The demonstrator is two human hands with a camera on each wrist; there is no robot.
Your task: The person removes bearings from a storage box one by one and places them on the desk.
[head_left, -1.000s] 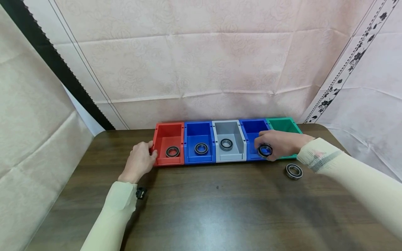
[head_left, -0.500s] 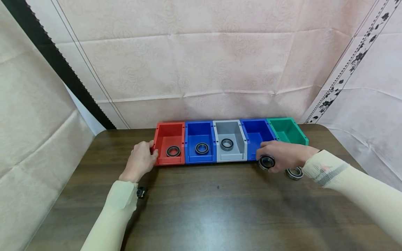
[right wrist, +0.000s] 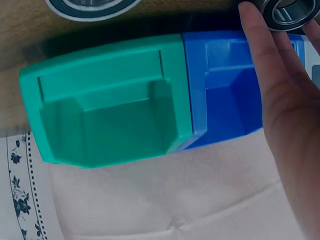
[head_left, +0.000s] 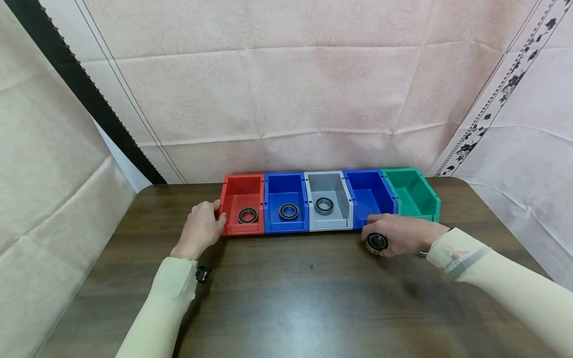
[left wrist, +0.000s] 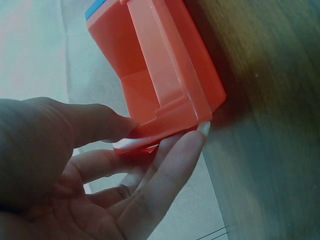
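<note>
My left hand (head_left: 200, 228) pinches the left side wall of a red bin (head_left: 230, 189), thumb inside and fingers outside in the left wrist view. A ball bearing (head_left: 247, 222) lies in that bin. My right hand (head_left: 405, 234) grips another bearing (head_left: 368, 244) by its ring, low in front of the right blue bin (head_left: 369, 191). Partly hidden under the right wrist, a further bearing (head_left: 422, 254) lies on the table; the right wrist view shows part of its ring (right wrist: 92, 15). The green bin (head_left: 414, 194) beside the right blue bin holds nothing.
The bins stand side by side in a row. The left blue bin (head_left: 286, 184) and the grey bin (head_left: 327, 184) each contain a bearing. Behind them a pale cloth (head_left: 286, 99) hangs past the back edge of the wooden table (head_left: 286, 298).
My right hand has drawn its bearing from over the right blue bin back toward me, to the table in front. The green bin has come into fuller view. My left hand has stayed put.
</note>
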